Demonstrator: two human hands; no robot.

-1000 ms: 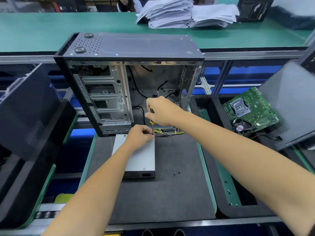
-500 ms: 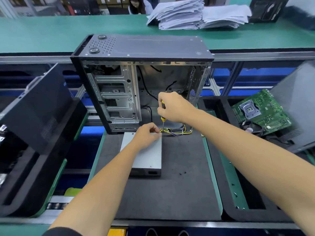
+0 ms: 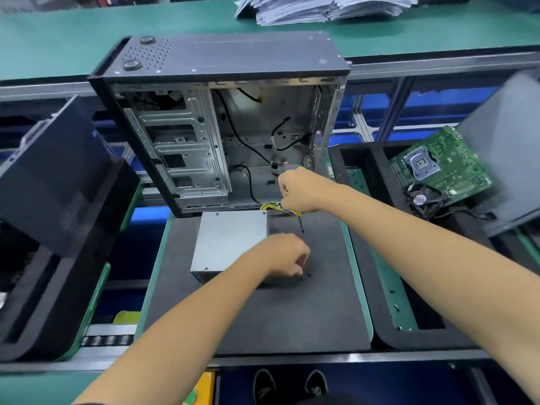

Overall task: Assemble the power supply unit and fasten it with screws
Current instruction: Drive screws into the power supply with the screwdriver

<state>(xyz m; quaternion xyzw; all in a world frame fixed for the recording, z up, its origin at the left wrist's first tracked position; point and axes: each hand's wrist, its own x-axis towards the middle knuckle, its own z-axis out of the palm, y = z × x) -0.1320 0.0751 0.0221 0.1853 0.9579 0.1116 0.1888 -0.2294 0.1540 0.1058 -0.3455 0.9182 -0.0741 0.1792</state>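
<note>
A grey metal power supply unit (image 3: 230, 241) lies flat on the dark foam mat (image 3: 292, 317) in front of the open computer case (image 3: 222, 118). Its yellow cable bundle (image 3: 270, 206) runs toward the case. My right hand (image 3: 304, 190) grips a screwdriver (image 3: 300, 225) whose dark shaft points down over the mat. My left hand (image 3: 285, 254) rests on the mat beside the unit's near right corner, fingertips pinched down at small black screws (image 3: 305, 276). I cannot tell whether a screw is between the fingers.
A green motherboard (image 3: 441, 165) with a fan (image 3: 423, 200) lies in a black tray at right. Dark case panels lean at left (image 3: 49, 176) and right (image 3: 508, 147). Paper stacks (image 3: 321, 7) sit on the green bench behind. Loose screws (image 3: 396, 308) lie in the right tray.
My left hand left the unit's far right corner and came toward me to the loose screws on the mat. My right hand lifted the screwdriver off the unit and shifted slightly right.
</note>
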